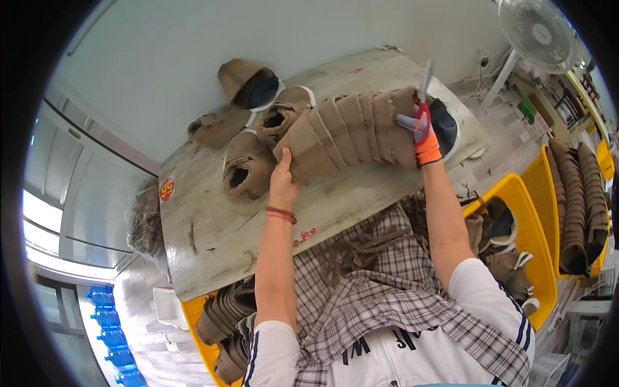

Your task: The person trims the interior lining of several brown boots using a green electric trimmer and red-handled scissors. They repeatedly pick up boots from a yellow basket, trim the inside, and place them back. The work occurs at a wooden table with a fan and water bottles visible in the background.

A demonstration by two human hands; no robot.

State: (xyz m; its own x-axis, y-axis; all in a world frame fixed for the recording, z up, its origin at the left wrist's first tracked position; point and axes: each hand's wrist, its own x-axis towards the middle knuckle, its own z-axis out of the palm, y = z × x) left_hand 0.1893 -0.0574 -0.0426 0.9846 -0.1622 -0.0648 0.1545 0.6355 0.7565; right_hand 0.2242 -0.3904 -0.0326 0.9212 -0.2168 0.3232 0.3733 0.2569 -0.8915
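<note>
Left hand: I am seeing my bare left hand (282, 182), a red bead bracelet (281, 214) at its wrist, pressing flat against the near end of the row of brown shoe uppers (351, 132); fingers are lying together, thumb set apart along the end piece.
Right hand: my right hand (423, 134), in an orange and purple glove, is closing around red-handled scissors (424, 90) at the far end of the same row; the blades are pointing up and away from me.
Row of uppers: it is lying on the worn wooden table (213, 238), stretching in an arc between my two hands, the pieces overlapping like tiles.
Loose shoes: several brown shoes (247, 169) with white soles are sitting just beyond the row on the table's left half; one with a dark lining (250, 82) is tilting at the far edge.
Sticker: a round red sticker (167, 189) with yellow print is showing near the table's left edge.
Lap: a plaid cloth (380, 284) with brown scraps on it is covering my lap below the table edge.
Yellow crates: one yellow crate (516, 193) on my right is holding more shoes; another (545, 171) beyond it is carrying long stacks of brown uppers; a third (196, 322) at lower left is holding stacked brown pieces.
Fan: a white standing fan (538, 29) is standing at upper right.
Bottles: blue water bottles (109, 319) are lining up at lower left.
</note>
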